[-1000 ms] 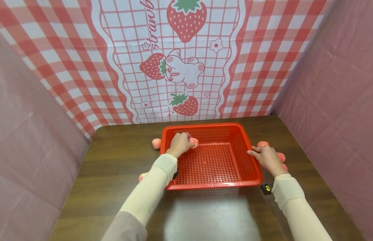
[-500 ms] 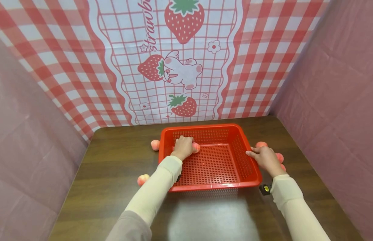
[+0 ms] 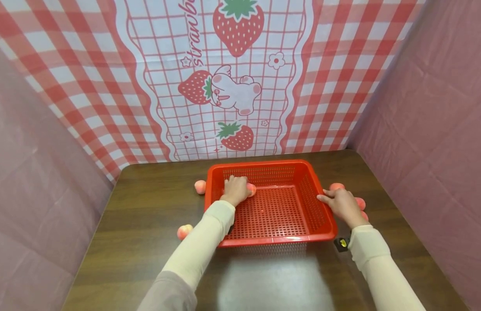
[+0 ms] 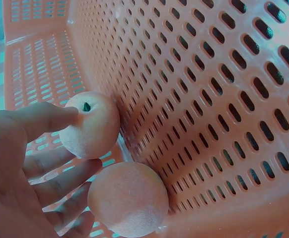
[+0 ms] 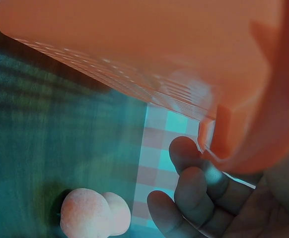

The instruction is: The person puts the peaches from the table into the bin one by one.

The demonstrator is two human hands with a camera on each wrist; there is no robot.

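Observation:
A red plastic basket (image 3: 263,216) with slotted walls stands on the table. Inside it, my left hand (image 3: 235,190) holds a peach (image 4: 92,126) between thumb and fingers, low near the basket floor and one wall. Below that one in the left wrist view, a second peach (image 4: 129,198) lies against the wall beside my fingers; from the head it is mostly hidden by the hand. My right hand (image 3: 344,206) grips the basket's right rim, thumb on top and the other fingers curled underneath, as the right wrist view shows.
Two peaches lie left of the basket: one farther back (image 3: 200,186), one nearer (image 3: 184,232). Beyond my right hand are more peaches (image 3: 360,203), partly hidden. A checked strawberry cloth (image 3: 240,86) hangs behind the wooden table (image 3: 139,203), with pink cloth (image 3: 427,129) at both sides.
My left hand has lowered the peach deeper into the basket, then shifted very slightly left. The right hand stays on the rim.

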